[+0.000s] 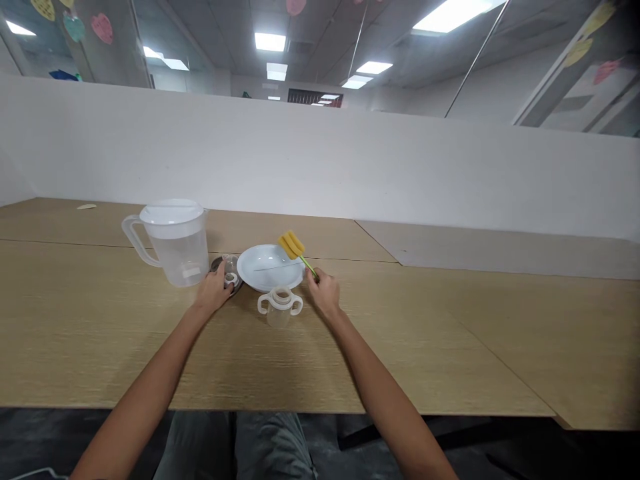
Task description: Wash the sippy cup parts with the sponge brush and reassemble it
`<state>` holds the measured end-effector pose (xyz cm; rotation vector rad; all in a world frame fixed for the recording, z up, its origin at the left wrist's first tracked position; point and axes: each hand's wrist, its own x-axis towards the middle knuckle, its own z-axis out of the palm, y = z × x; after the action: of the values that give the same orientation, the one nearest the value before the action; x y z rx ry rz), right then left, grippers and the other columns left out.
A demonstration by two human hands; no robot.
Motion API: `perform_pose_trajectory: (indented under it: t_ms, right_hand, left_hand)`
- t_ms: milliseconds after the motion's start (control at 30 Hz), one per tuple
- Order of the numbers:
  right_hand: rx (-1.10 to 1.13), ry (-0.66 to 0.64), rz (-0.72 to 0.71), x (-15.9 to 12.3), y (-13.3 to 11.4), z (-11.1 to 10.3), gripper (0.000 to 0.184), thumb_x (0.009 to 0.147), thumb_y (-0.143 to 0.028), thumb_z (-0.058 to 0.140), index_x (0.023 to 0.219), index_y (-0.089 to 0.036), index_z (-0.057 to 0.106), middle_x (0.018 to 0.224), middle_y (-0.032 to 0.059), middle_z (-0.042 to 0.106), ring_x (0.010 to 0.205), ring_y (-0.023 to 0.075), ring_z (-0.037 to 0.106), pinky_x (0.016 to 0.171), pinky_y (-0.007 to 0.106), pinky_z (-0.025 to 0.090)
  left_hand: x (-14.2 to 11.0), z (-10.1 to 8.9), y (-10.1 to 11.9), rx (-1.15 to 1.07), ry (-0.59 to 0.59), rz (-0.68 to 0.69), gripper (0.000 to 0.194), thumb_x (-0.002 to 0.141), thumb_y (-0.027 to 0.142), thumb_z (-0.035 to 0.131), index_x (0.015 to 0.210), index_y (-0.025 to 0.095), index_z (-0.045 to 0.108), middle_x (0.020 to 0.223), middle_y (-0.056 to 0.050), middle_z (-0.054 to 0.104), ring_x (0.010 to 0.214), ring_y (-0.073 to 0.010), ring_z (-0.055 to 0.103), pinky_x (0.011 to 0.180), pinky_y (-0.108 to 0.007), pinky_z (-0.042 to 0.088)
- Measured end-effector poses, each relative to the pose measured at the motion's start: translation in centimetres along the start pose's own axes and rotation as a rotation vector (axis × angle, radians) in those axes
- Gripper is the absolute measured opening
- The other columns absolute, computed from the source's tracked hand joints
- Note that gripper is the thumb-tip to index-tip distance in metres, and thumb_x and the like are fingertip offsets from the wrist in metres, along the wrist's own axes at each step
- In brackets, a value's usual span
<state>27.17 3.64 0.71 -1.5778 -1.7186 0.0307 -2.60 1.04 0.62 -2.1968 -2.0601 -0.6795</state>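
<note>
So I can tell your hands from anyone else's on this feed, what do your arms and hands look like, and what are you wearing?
The left hand and right hand show no gloves or watch, the left arm and right arm no sleeves. Grey-green trousers show below.

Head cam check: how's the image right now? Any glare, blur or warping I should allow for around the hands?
In the head view, the ceiling light panels glare white, the wide lens stretches the forearms toward the bottom corners, and the left hand and right hand, with the yellow sponge brush, show no obvious blur. Table shadows look soft.
</note>
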Motion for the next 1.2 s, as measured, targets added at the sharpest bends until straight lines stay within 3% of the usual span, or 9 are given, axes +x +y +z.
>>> perform_pose_trajectory:
  t_ms: [100,233,300,367,467,533,700,967,1200]
  right_hand:
    - [-0.01,0.006,-0.002,0.0,0.0,0.0,0.049,0.092,-0.05,0.034,0.07,-0.017,0.063,0.056,0.0012,0.054,0.051,0.011,0.038,0.053,0.025,0.018]
    - [0.014,0.015,-0.014,0.1,-0.1,0.0,0.05,0.092,-0.05,0.033,0.069,-0.017,0.062,0.056,0.001,0.054,0.051,0.0109,0.038,0.053,0.025,0.018]
    - [0.033,0.028,-0.022,0.1,-0.2,0.0,0.05,0.092,-0.051,0.032,0.068,-0.017,0.061,0.055,0.0009,0.054,0.051,0.0108,0.037,0.053,0.024,0.019]
    - [0.051,0.049,-0.03,0.0,-0.3,0.0,0.051,0.092,-0.051,0.031,0.067,-0.017,0.06,0.055,0.0008,0.053,0.05,0.0106,0.037,0.052,0.024,0.02]
    - [0.065,0.08,-0.05,0.0,-0.4,0.1,0.053,0.092,-0.052,0.03,0.067,-0.017,0.06,0.054,0.0007,0.054,0.05,0.0105,0.039,0.053,0.023,0.022]
    - [0.065,0.088,-0.061,0.0,-0.5,0.2,0.053,0.092,-0.053,0.03,0.067,-0.017,0.06,0.054,0.0007,0.054,0.05,0.0107,0.04,0.053,0.023,0.022]
    - [0.056,0.084,-0.05,0.0,-0.5,0.5,0.054,0.092,-0.053,0.028,0.066,-0.018,0.059,0.054,0.0004,0.054,0.05,0.0107,0.04,0.052,0.024,0.021]
    - [0.152,0.073,0.007,0.0,-1.0,0.4,0.05,0.09,-0.054,0.031,0.063,-0.019,0.055,0.052,-0.0026,0.045,0.05,0.0108,0.033,0.053,0.024,0.021]
    - [0.513,0.046,-0.022,0.0,-1.7,-0.5,0.05,0.087,-0.057,0.038,0.06,-0.017,0.053,0.053,-0.0043,0.039,0.053,0.0098,0.034,0.054,0.023,0.027]
  left_hand:
    - [0.0,-0.2,0.2,0.023,0.063,0.001,0.065,0.082,0.032,0.051,0.14,0.008,0.034,0.109,-0.018,0.067,0.103,-0.0313,0.061,0.09,-0.042,0.043]
    - [-0.8,-1.5,1.7,-0.085,0.437,0.05,0.044,0.089,0.036,0.043,0.127,0.014,0.05,0.115,-0.014,0.066,0.108,-0.0298,0.057,0.097,-0.045,0.036]
    - [-1.6,-2.2,3.1,-0.18,0.552,0.142,0.039,0.091,0.037,0.041,0.121,0.017,0.054,0.117,-0.012,0.065,0.109,-0.0271,0.056,0.1,-0.044,0.034]
    - [-2.5,-2.4,4.6,-0.226,0.529,0.305,0.04,0.089,0.04,0.044,0.121,0.018,0.055,0.119,-0.011,0.064,0.111,-0.0261,0.055,0.103,-0.044,0.03]
    - [-3.7,-1.7,6.6,-0.192,0.351,0.536,0.051,0.084,0.048,0.051,0.127,0.021,0.053,0.116,-0.011,0.066,0.112,-0.0278,0.056,0.107,-0.047,0.023]
    - [-4.1,-0.8,7.5,-0.158,0.256,0.598,0.056,0.082,0.052,0.054,0.13,0.022,0.053,0.112,-0.011,0.067,0.111,-0.0286,0.057,0.108,-0.049,0.021]
    - [-4.4,0.3,8.3,-0.189,0.244,0.512,0.06,0.08,0.055,0.058,0.13,0.022,0.053,0.105,-0.011,0.068,0.103,-0.0283,0.059,0.104,-0.05,0.025]
    - [-4.2,-0.4,8.6,-0.302,0.18,0.443,0.055,0.07,0.064,0.066,0.106,0.023,0.066,0.096,-0.008,0.068,0.097,-0.0283,0.056,0.093,-0.046,0.033]
    - [-3.5,-0.8,7.5,-0.57,0.363,0.36,0.057,0.069,0.066,0.064,0.102,0.02,0.064,0.096,-0.009,0.066,0.094,-0.0261,0.057,0.087,-0.041,0.044]
